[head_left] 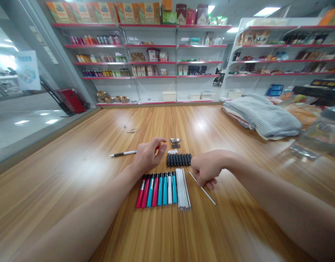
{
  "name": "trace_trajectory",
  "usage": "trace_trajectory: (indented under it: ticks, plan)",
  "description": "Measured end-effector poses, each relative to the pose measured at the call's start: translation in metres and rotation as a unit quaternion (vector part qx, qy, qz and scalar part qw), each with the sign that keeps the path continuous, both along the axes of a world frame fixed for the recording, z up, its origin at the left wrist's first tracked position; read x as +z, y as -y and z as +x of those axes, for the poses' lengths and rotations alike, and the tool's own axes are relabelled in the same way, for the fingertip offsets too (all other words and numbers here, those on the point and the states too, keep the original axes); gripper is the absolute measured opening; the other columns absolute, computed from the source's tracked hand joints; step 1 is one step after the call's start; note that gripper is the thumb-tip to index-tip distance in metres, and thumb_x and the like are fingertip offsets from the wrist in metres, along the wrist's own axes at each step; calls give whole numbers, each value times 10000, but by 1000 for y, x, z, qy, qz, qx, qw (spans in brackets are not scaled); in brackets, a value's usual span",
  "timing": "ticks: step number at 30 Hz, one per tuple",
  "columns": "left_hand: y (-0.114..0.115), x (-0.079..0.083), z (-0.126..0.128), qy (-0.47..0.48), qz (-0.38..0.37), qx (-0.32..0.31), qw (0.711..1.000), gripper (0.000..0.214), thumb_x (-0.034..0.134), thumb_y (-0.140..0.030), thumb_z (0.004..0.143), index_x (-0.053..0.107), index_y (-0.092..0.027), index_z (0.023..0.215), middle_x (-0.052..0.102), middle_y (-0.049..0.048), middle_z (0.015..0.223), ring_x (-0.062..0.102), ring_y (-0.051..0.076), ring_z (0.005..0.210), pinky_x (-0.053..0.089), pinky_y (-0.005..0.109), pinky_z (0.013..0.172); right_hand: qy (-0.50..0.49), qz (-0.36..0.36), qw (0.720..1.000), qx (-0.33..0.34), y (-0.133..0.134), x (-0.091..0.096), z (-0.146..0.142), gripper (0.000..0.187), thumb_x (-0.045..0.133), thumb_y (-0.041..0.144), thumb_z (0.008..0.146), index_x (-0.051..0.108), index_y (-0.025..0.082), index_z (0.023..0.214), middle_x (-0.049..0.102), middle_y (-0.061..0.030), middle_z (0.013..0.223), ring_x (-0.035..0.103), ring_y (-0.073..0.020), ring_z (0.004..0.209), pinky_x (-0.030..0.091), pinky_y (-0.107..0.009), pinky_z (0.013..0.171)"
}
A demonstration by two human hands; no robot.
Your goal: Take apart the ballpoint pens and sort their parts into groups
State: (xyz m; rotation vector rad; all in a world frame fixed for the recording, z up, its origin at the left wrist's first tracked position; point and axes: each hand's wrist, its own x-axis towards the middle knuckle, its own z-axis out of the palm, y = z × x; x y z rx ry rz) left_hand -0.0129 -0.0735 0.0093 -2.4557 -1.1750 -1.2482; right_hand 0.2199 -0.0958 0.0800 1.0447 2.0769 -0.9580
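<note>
My left hand (150, 154) hangs over the wooden table (60, 189) with its fingers curled and apart. A black-and-white pen (123, 154) lies beside it, one end hidden under the hand. My right hand (207, 169) is closed on a thin white pen refill (204, 190) that slants across the table. Below the hands lies a row of red, teal and white pen barrels (156, 190), with a bundle of white refills (183, 189) next to it. Black grip sections (179, 159) sit between my hands, and tiny white parts (172, 151) and metal clips (175, 140) lie beyond them.
A small metal bit (125, 126) and a thin wire (132, 131) lie farther up the table. Folded striped cloth (262, 117) and a clear plastic container (320, 134) stand at the right. Shelves of packaged goods (140, 62) line the back.
</note>
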Motion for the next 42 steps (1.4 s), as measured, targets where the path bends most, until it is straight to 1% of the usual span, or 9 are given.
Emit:
trace_trajectory:
  ticks: [2, 5, 7, 10, 17, 24, 36, 42]
  plan:
    - [0, 0, 0, 3, -2, 0, 1000, 204, 480, -268, 894, 530, -170, 1066, 585, -24, 645, 481, 82, 523, 344, 191, 539, -14, 14, 1000, -15, 2, 0, -3, 175, 542, 240, 667, 614, 111, 574, 686, -62, 670, 585, -131, 567, 385, -223, 486]
    - [1, 1, 0, 3, 2, 6, 1000, 201, 482, -265, 891, 534, -170, 1061, 582, -28, 639, 472, 79, 512, 338, 190, 530, -32, 33, 997, -66, 4, -1, -8, 147, 536, 218, 655, 601, 108, 582, 691, -73, 675, 577, -128, 543, 367, -219, 453]
    - [1, 1, 0, 0, 10, 11, 1000, 194, 482, -266, 890, 542, -169, 1047, 563, -34, 613, 466, 78, 500, 330, 191, 521, -42, 33, 993, -101, 5, -3, -12, 125, 532, 201, 643, 583, 110, 574, 690, -78, 669, 578, -128, 534, 350, -211, 429]
    - [1, 1, 1, -4, 18, 13, 1000, 182, 482, -260, 891, 550, -168, 1032, 564, -33, 610, 482, 78, 505, 325, 192, 517, -60, 22, 990, -124, 7, -4, -16, 108, 529, 185, 630, 569, 113, 559, 688, -76, 658, 589, -127, 544, 340, -198, 418]
    - [0, 1, 1, -8, 18, 22, 1000, 186, 479, -262, 894, 558, -167, 1032, 565, -35, 606, 477, 76, 491, 326, 192, 510, -73, 8, 990, -124, 15, -3, -21, 121, 522, 171, 635, 593, 98, 570, 678, -74, 631, 601, -127, 541, 396, -201, 463]
    - [2, 3, 2, -7, 38, 17, 999, 171, 485, -256, 888, 565, -167, 1009, 559, -37, 598, 466, 71, 480, 317, 189, 497, -87, -10, 988, -126, 15, -2, -22, 145, 529, 175, 659, 607, 99, 563, 679, -73, 630, 585, -115, 523, 370, -195, 436]
    - [1, 2, 2, 11, 12, 12, 1000, 184, 461, -268, 893, 582, -172, 993, 532, -29, 589, 469, 85, 493, 320, 201, 499, -75, -8, 991, -110, 16, -1, -23, 147, 538, 200, 669, 592, 120, 558, 687, -62, 650, 577, -115, 523, 367, -204, 455]
    - [5, 6, 4, 44, -3, -10, 999, 160, 476, -231, 887, 600, -172, 969, 492, -34, 575, 443, 76, 481, 301, 213, 492, -95, -9, 990, -105, 14, 2, -18, 137, 540, 201, 680, 616, 123, 597, 682, -53, 630, 593, -125, 532, 414, -219, 511]
